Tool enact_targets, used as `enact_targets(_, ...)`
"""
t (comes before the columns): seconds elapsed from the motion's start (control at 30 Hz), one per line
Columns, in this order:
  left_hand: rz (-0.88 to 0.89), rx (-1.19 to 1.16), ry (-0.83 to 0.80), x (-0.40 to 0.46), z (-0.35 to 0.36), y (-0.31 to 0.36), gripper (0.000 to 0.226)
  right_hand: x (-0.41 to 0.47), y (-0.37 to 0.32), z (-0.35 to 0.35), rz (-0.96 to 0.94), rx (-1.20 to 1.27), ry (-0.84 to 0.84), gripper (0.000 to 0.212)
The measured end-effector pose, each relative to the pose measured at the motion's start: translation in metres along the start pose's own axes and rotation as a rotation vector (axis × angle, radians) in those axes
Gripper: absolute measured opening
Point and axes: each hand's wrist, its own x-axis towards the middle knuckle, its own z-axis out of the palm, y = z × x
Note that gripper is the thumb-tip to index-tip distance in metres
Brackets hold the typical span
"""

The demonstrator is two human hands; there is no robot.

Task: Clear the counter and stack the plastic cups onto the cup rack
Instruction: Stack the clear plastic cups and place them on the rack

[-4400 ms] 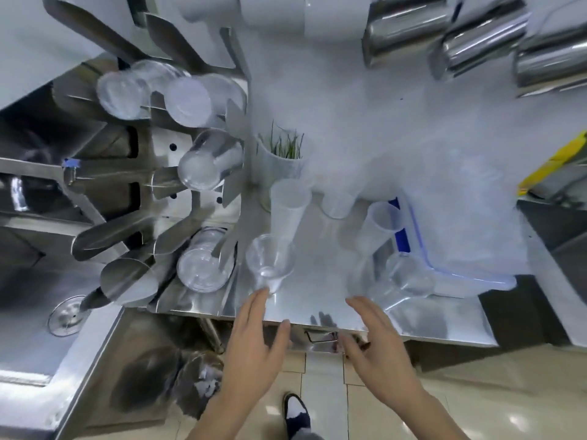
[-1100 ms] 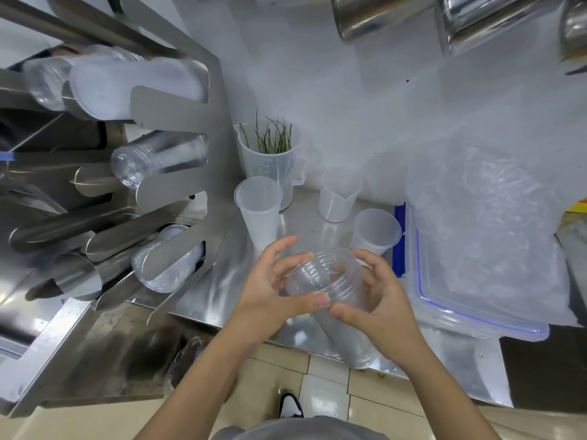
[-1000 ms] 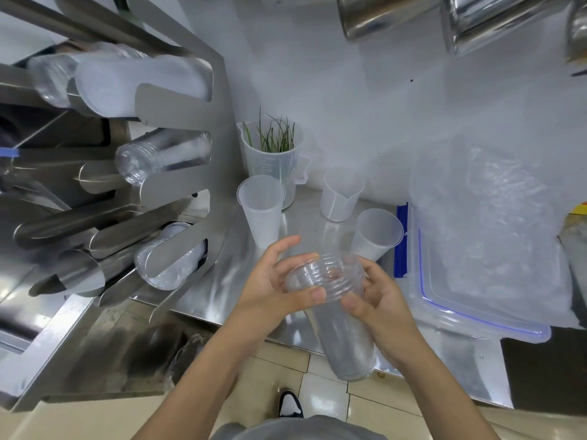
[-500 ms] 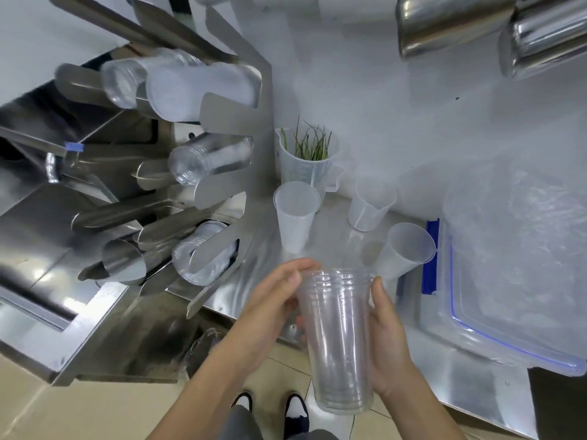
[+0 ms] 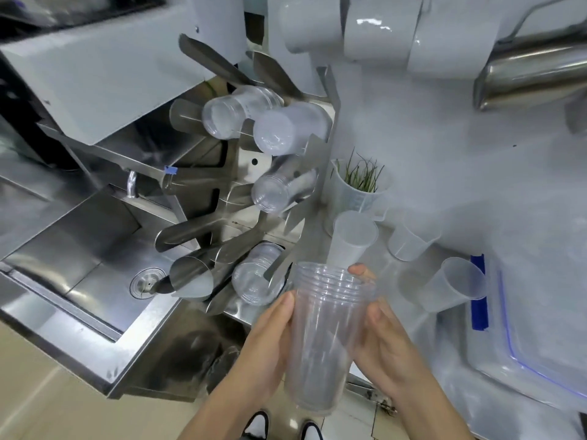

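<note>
I hold a stack of clear plastic cups (image 5: 324, 338) upright, rims up, in front of the counter's edge. My left hand (image 5: 270, 335) grips its left side and my right hand (image 5: 384, 338) wraps its right side, with a fingertip over the rim. The steel cup rack (image 5: 314, 173) stands to the left on the counter, with several clear and frosted cup stacks (image 5: 279, 128) lying in its slots. A frosted cup (image 5: 351, 241) stands on the counter (image 5: 409, 281) just behind the stack. A tilted frosted cup (image 5: 451, 289) lies further right.
A measuring jug with green stems (image 5: 359, 188) and a small beaker (image 5: 409, 241) stand at the wall. A blue-rimmed plastic container (image 5: 521, 360) covered in plastic film fills the right. A steel sink (image 5: 95, 258) lies to the left, and steel cylinders (image 5: 527, 77) hang above.
The view has swung left and the sink now shows. The cup stack has stayed upright between both hands and sits closer to the rack's lower slots.
</note>
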Motion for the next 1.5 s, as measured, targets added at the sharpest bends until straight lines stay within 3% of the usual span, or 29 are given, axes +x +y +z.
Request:
enact_targets(0.2,-0.062,-0.116,-0.038,-0.01,-0.038,0.017,0.059,0.018,0.005,0.036,-0.079,-0.199,0.045,0.06)
enact_targets(0.4,-0.01,-0.225,-0.122,-0.01,-0.075,0.027,0.063,0.043,0.013,0.064,-0.176,-0.422,0.08,0.049)
enact_targets(0.63,0.046,-0.379,-0.154,-0.01,-0.102,0.016,0.069,0.052,0.016,0.08,-0.277,-0.757,0.125,0.068)
enact_targets(0.7,-0.001,-0.41,-0.177,-0.006,-0.104,0.011,0.071,0.056,0.007,0.074,-0.389,-0.845,0.189,0.056)
enact_targets(0.77,-0.001,-0.471,-0.076,-0.005,-0.103,0.016,0.064,0.064,-0.002,0.071,-0.447,-0.942,0.272,0.04)
enact_targets(0.8,0.03,-0.468,-0.206,0.013,-0.118,0.049,0.057,0.096,-0.01,0.087,-0.581,-1.054,0.32,0.038)
enact_targets(0.9,0.03,-0.461,-0.327,0.024,-0.117,0.062,0.051,0.125,-0.022,0.087,-0.5,-1.219,0.326,0.038)
enact_targets(1.03,0.015,-0.538,-0.361,0.019,-0.117,0.056,0.073,0.132,-0.011,0.072,-0.362,-1.313,0.364,0.05)
enact_targets(1.27,-0.031,-0.543,-0.371,0.015,-0.109,0.061,0.089,0.135,-0.008,0.06,-0.299,-1.153,0.426,0.053)
enact_targets(1.5,0.023,-0.515,-0.397,0.017,-0.102,0.067,0.089,0.142,-0.011,0.059,-0.277,-1.171,0.419,0.063)
